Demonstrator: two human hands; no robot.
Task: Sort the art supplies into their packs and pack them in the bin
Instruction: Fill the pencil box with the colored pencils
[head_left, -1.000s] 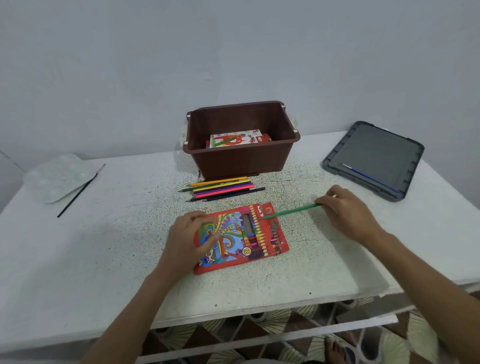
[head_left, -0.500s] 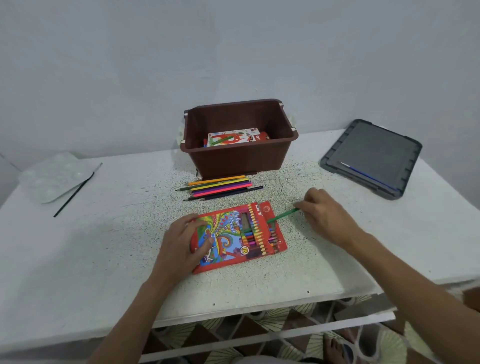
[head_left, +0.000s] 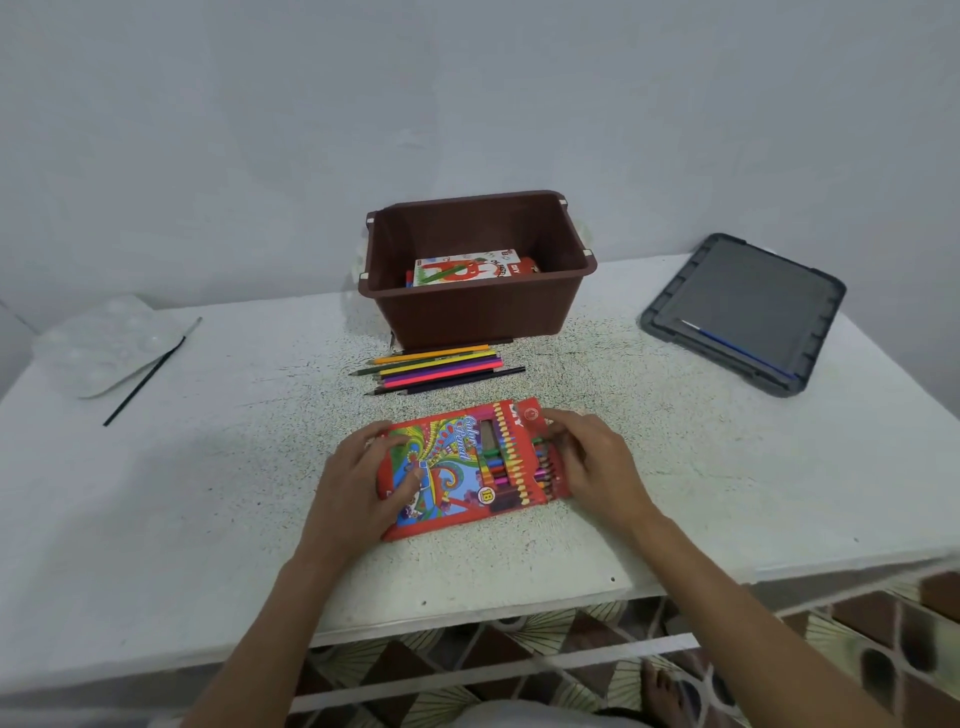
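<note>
A red colour pencil pack (head_left: 457, 467) lies flat on the white table, its open end to the right. My left hand (head_left: 358, 483) grips the pack's left end, thumb on top. My right hand (head_left: 597, 467) is at the open end, fingers curled on a green pencil (head_left: 537, 440) that is almost fully inside the pack. Several loose colour pencils (head_left: 441, 366) lie in a row just behind the pack. Beyond them stands the brown bin (head_left: 478, 312), with a pastel box (head_left: 467, 267) inside it.
A grey lid (head_left: 748, 306) with a blue brush (head_left: 737, 348) on it lies at the back right. A white palette (head_left: 109, 348) and a black brush (head_left: 145, 379) sit at the far left. The table's front edge (head_left: 467, 613) is close below my wrists.
My right hand has moved left, sliding the green pencil from well outside the pack to almost fully inside. My left hand stayed on the pack's left end.
</note>
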